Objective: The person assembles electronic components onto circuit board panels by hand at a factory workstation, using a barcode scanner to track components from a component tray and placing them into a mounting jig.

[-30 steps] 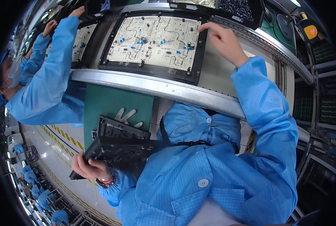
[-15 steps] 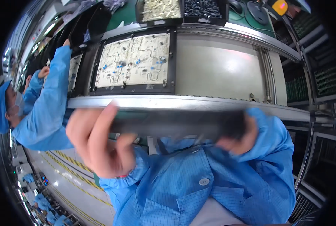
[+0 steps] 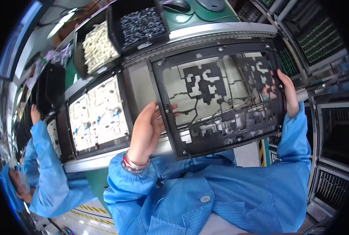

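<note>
A black rectangular fixture frame [image 3: 220, 120] with cut-out openings and screws around its rim is held up between my two hands, tilted, above the metal conveyor. My left hand [image 3: 146, 127] grips its left side, thumb in front and fingertips showing through an opening. My right hand [image 3: 289, 92] is closed round the right edge, some fingers seen behind the frame. To the left on the conveyor lies a white circuit board [image 3: 97, 113] with blue and dark components, set in a similar black frame.
Beyond the conveyor rail [image 3: 217, 31] stand a bin of cream-coloured parts [image 3: 100, 47] and a bin of dark parts [image 3: 141, 25]. A computer mouse [image 3: 176, 5] lies behind. Racks of green boards [image 3: 323, 33] line the right. A co-worker in blue [image 3: 51, 172] reaches in at the left.
The black frame, seen edge-on and blurred before, now faces me and is higher and farther right. Both hands have moved with it. My view has turned, shifting the conveyor and bins leftward.
</note>
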### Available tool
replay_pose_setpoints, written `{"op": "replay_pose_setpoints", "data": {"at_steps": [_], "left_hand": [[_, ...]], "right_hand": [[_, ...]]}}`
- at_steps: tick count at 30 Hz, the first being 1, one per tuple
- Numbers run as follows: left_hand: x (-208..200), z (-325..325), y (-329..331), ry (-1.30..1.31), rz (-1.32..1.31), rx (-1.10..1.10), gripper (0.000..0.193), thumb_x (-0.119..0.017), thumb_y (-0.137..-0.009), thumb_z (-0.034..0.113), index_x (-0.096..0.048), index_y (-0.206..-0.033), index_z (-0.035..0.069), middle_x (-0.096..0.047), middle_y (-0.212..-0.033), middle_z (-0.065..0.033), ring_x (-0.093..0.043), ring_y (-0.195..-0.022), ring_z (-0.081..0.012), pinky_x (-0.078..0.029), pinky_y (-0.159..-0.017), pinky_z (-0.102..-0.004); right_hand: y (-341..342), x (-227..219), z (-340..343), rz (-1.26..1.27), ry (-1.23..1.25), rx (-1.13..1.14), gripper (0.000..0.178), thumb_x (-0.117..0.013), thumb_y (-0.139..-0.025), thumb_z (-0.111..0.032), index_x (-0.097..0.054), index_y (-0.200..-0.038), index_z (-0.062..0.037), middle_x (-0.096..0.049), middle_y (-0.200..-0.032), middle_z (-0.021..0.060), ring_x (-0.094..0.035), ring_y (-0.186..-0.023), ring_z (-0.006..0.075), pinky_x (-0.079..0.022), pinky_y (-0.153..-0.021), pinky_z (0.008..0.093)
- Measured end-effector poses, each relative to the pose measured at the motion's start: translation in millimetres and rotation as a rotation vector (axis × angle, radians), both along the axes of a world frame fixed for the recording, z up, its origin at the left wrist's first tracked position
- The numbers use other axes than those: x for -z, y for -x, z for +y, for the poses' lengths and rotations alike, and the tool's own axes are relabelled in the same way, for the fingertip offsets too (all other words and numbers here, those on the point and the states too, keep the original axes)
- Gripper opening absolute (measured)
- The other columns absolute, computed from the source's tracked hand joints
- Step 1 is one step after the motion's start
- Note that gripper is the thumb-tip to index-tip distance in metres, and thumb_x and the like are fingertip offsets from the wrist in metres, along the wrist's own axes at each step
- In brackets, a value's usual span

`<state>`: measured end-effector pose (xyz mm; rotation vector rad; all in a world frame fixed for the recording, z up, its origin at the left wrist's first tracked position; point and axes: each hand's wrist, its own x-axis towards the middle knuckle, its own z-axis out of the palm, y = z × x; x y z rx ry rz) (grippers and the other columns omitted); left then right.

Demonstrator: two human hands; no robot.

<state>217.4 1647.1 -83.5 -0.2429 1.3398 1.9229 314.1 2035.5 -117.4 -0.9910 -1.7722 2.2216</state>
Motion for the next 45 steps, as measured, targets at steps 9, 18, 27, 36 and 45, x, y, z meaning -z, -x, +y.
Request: {"op": "replay_pose_setpoints", "data": {"at_steps": [9, 18, 27, 36, 45], "left_hand": [[27.8, 28.1, 58.1, 0.111, 0.158, 0.072, 0.047, -0.033, -0.091, 0.000, -0.024, -0.136, -0.005, -0.053, -0.118, -0.0203, -0.059, -0.102, -0.0284, -0.050, -0.086, -0.0336], [38.3, 32.8, 54.9, 0.116, 0.156, 0.028, 0.046, -0.034, -0.092, 0.001, -0.025, -0.136, -0.004, -0.051, -0.121, -0.0215, -0.058, -0.104, -0.0312, -0.049, -0.088, -0.0358], [36.1, 72.6, 40.6, 0.147, 0.184, 0.059, 0.046, -0.038, -0.093, 0.004, -0.025, -0.136, -0.003, -0.043, -0.129, -0.0249, -0.051, -0.111, -0.0336, -0.042, -0.097, -0.0403], [16.3, 82.4, -37.6, 0.850, 1.102, 0.265, 0.056, -0.038, -0.094, 0.019, -0.015, -0.144, 0.009, -0.021, -0.147, -0.0124, -0.022, -0.135, -0.0257, -0.014, -0.111, -0.0374], [45.5, 56.9, -92.5, 1.387, 2.029, 0.789, 0.093, -0.008, -0.081, 0.074, -0.013, -0.143, 0.004, -0.014, -0.144, -0.0286, -0.016, -0.131, -0.0483, -0.016, -0.102, -0.0615]], "right_hand": [[64.9, 33.1, 37.2, -0.115, 0.160, -0.109, 0.038, -0.051, -0.088, -0.044, -0.056, -0.099, -0.0080, -0.059, -0.077, 0.0062, -0.065, -0.070, 0.0211, -0.052, -0.062, 0.0270], [73.7, 47.1, 58.9, -0.038, -0.030, -0.255, 0.036, -0.047, -0.092, -0.035, -0.053, -0.107, -0.0033, -0.058, -0.094, 0.0071, -0.061, -0.091, 0.0191, -0.048, -0.077, 0.0272], [-130.0, 37.6, 63.3, 0.820, -0.980, 0.594, 0.051, -0.031, -0.095, -0.044, -0.060, -0.104, -0.0023, -0.064, -0.068, 0.0180, -0.062, -0.069, 0.0274, -0.048, -0.076, 0.0436], [-309.3, 347.0, 14.5, 0.106, 0.254, 1.330, 0.052, -0.057, -0.087, -0.012, -0.033, -0.131, 0.0001, -0.043, -0.132, 0.0136, -0.043, -0.119, 0.0242, -0.035, -0.100, 0.0394], [-352.5, 447.7, 113.4, 0.709, 0.566, 1.812, 0.039, -0.049, -0.091, -0.010, -0.036, -0.122, 0.0079, -0.048, -0.117, 0.0242, -0.050, -0.109, 0.0395, -0.051, -0.090, 0.0402]]}}
